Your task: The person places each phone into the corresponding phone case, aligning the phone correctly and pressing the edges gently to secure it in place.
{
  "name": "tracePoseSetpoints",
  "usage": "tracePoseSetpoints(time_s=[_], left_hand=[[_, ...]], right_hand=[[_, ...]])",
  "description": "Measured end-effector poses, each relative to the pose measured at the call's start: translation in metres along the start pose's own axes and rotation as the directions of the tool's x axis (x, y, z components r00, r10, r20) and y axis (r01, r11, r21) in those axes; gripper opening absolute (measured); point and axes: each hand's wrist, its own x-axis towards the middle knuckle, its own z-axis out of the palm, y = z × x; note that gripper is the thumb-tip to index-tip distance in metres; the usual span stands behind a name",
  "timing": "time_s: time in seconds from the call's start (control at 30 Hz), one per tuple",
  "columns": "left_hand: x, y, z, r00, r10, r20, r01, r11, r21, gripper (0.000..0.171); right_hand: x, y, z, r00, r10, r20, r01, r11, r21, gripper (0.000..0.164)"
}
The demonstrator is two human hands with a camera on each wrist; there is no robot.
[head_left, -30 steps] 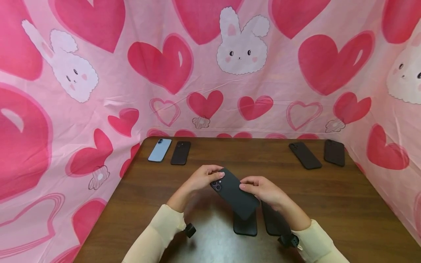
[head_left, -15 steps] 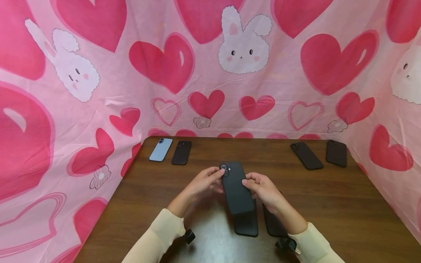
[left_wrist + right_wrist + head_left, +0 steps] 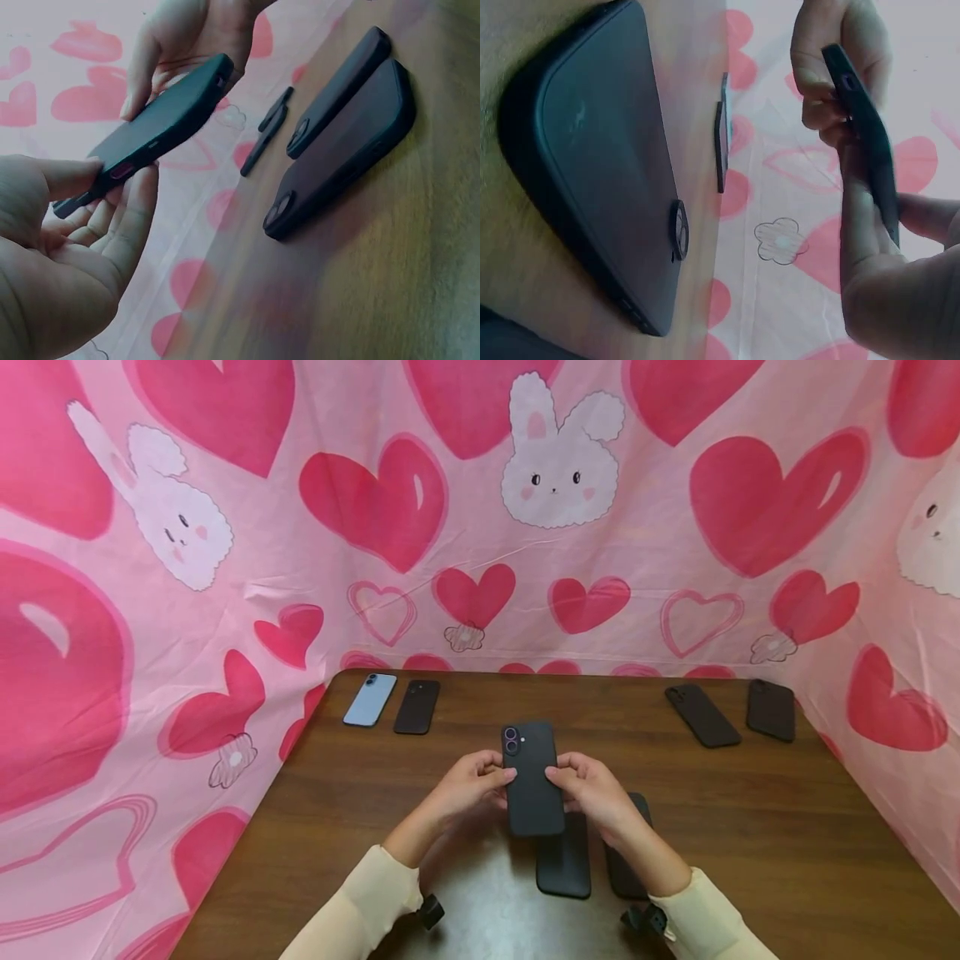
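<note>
Both hands hold a phone in a dark case (image 3: 534, 789) above the table, its back and camera lenses showing in the head view. My left hand (image 3: 467, 787) pinches one long edge between thumb and fingers. The opposite edge is pinched by my right hand (image 3: 596, 789). A narrow side cutout shows in the left wrist view on the cased phone (image 3: 161, 120). Below and just nearer than it lies a black phone case (image 3: 564, 868), partly covered by the held phone. Another black phone case (image 3: 624, 864) lies to its right, partly hidden by my right forearm.
At the back left of the brown table (image 3: 337, 827) lie a light blue phone (image 3: 370, 700) and a dark phone or case (image 3: 417, 707). Two dark cases, one slanted (image 3: 703, 717) and one further right (image 3: 771, 710), lie at the back right. Patterned pink cloth (image 3: 555, 556) surrounds the table.
The held phone has turned from a slant to nearly upright in the head view. The left thumb has slid down from the camera corner to the side edge. Both hands keep hold.
</note>
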Motion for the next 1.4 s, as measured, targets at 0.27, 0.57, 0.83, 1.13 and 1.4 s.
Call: tracePoseSetpoints(time_s=[0.27, 0.57, 0.83, 1.13, 1.4], left_hand=[[-0.004, -0.001, -0.006, 0.999, -0.020, -0.044, 0.023, 0.997, 0.080, 0.033], [-0.007, -0.003, -0.009, 0.994, -0.027, -0.103, 0.041, 0.989, 0.141, 0.032], [-0.012, -0.010, -0.013, 0.986, -0.071, -0.151, 0.101, 0.974, 0.201, 0.034], [-0.019, -0.019, -0.020, 0.989, -0.067, -0.131, 0.108, 0.934, 0.341, 0.033], [-0.023, -0.031, -0.018, 0.990, -0.055, -0.128, 0.109, 0.876, 0.471, 0.025]], right_hand=[[0.001, 0.003, 0.001, 1.000, -0.002, 0.019, 0.004, 0.989, -0.149, 0.035], [0.005, 0.007, 0.013, 0.999, 0.036, -0.009, -0.037, 0.987, -0.155, 0.045], [0.007, 0.014, 0.024, 0.999, 0.033, -0.004, -0.033, 0.969, -0.244, 0.046], [0.007, 0.024, 0.035, 0.999, 0.031, 0.041, -0.016, 0.949, -0.316, 0.052], [0.006, 0.034, 0.044, 0.996, 0.011, 0.086, 0.021, 0.930, -0.368, 0.048]])
